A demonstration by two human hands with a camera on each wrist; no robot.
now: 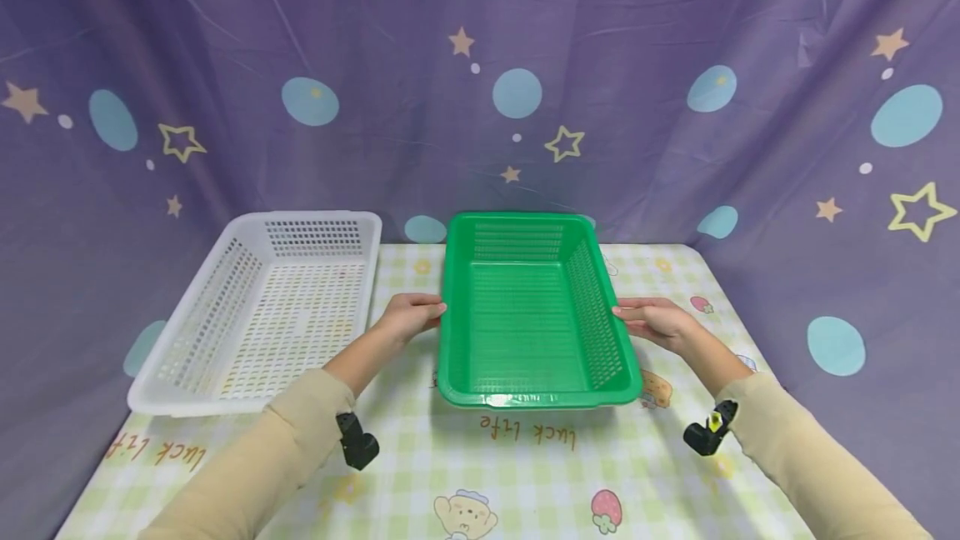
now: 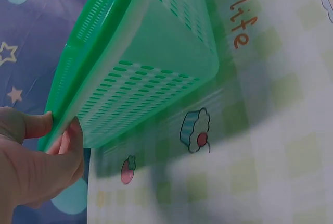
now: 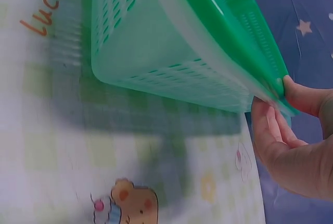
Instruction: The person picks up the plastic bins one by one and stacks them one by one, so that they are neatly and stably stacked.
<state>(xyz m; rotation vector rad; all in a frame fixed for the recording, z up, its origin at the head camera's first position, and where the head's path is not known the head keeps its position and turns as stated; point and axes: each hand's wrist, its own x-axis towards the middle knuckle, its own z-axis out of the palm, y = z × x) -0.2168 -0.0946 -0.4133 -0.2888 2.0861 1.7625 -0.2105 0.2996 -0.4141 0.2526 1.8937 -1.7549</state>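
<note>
A green plastic basket (image 1: 517,315) with slotted walls is held level between both hands, its inside bare. Just below its green rim, the wrist views show a whitish rim and a pale outer wall (image 2: 156,47), which looks like a white basket nested around it. My left hand (image 1: 408,317) pinches the rim at the left side, thumb on top and fingers underneath. On the opposite side my right hand (image 1: 656,322) grips the rim the same way. Shadow falls on the cloth beneath; I cannot tell whether the base touches the table.
Another white slotted basket (image 1: 300,323) stands at the left of the table, close to my left forearm. A green-and-white checked cloth (image 1: 405,482) with cartoon prints covers the table. Behind and at both sides hangs a purple curtain (image 1: 390,48) with stars.
</note>
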